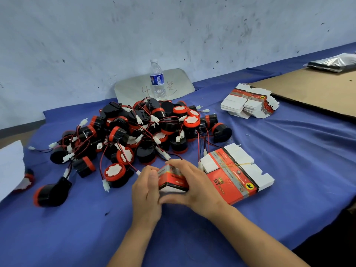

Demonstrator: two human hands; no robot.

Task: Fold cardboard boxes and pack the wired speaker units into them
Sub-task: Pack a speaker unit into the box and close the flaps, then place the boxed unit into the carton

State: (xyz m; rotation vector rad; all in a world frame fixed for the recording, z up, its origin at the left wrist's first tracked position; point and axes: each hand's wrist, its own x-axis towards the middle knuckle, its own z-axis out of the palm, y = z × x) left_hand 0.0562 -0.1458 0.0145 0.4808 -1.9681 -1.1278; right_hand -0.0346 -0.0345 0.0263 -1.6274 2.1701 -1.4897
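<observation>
A small red and black cardboard box (pixel 172 181) stands folded up on the blue cloth, held between both hands. My left hand (pixel 145 191) presses its left side, and my right hand (pixel 189 182) wraps over its top and right side. Behind it lies a big pile of black and red wired speaker units (pixel 134 132) with white plugs. Just right of my hands rests a banded stack of flat boxes (pixel 234 174). A second, fanned stack of flat boxes (pixel 250 102) lies farther back right.
A water bottle (pixel 157 79) stands before a grey panel (pixel 133 87) against the wall. One speaker unit (pixel 52 193) lies apart at the left, near a white sheet (pixel 10 166). A brown cardboard sheet (pixel 316 89) and a dark plastic bag (pixel 335 63) lie at the right.
</observation>
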